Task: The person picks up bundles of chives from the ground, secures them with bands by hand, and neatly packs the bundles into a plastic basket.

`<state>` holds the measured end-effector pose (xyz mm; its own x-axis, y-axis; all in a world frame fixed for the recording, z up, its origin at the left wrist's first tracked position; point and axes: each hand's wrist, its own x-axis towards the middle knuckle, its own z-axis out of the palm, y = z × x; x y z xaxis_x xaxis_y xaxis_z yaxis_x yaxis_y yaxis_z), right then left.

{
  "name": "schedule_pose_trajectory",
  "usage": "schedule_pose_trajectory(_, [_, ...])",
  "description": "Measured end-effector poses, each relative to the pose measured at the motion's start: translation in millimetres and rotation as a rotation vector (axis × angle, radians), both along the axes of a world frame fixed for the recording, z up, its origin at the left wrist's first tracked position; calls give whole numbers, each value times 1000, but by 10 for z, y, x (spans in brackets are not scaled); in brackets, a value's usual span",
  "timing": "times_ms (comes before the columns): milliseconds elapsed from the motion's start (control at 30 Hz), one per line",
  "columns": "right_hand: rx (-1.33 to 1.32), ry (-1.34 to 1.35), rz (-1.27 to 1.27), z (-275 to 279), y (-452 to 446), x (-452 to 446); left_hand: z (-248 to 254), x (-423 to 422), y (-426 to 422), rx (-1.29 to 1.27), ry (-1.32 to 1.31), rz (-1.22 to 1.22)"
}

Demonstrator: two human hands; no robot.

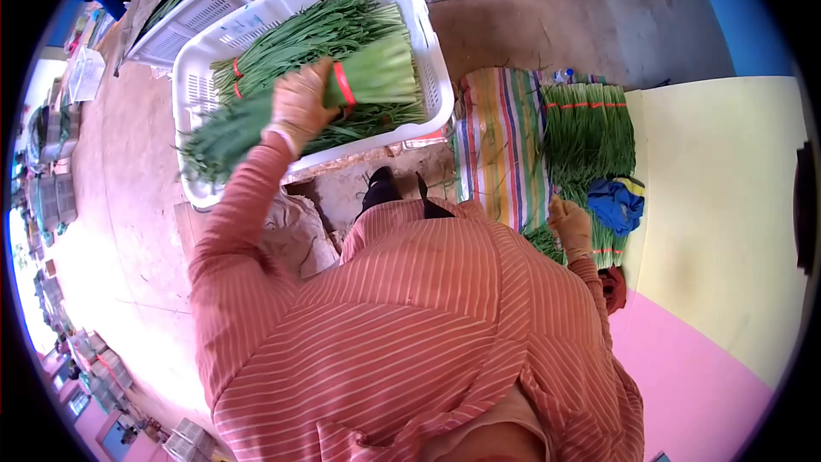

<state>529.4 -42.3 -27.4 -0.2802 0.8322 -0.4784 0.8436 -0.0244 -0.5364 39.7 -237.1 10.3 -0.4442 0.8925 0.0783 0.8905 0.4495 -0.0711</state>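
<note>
Here, brown floor (513, 30) lies beside a yellow-pink wall (718, 197); the left hand (301, 101) clasps 1 bunch (380, 77) over the crate (440, 90); right hand (571, 224), near the striped sheet (500, 145): grip unclear.

Bundle (376, 73) blurred at the stalk end, greens (321, 30) beneath it partly hidden, right hand's (571, 224) grasp unclear, shoe (379, 192) half covered by striped shirt (410, 248), distant clutter (56, 197) too small to tell, dark object (804, 205) cut off at right.

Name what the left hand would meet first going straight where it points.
Likely the greens lying beyond the left hand in the white crate, though its height above them is unclear.
</note>
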Motion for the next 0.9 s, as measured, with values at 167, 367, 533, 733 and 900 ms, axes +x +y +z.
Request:
schedule_pose_trajectory(167, [-99, -54, -114, -171, -520, 39, -954, 330, 317, -325, -166, 46])
schedule_pose_trajectory(367, [-164, -145, -191, -132, -1060, 91, -1360, 294, 582, -413, -192, -51])
schedule_pose_trajectory(533, [-184, -254, -82, 200, -1276, -445, -1318, 282, 504, -481, -356, -150])
schedule_pose_trajectory(733, [277, -103, 316, 489, -685, -1719, -1144, 246, 100, -49, -542, -128])
schedule_pose_trajectory(900, [402, 51, 919, 126, -75, -3025, -936, 263, -330, 50, -635, 75])
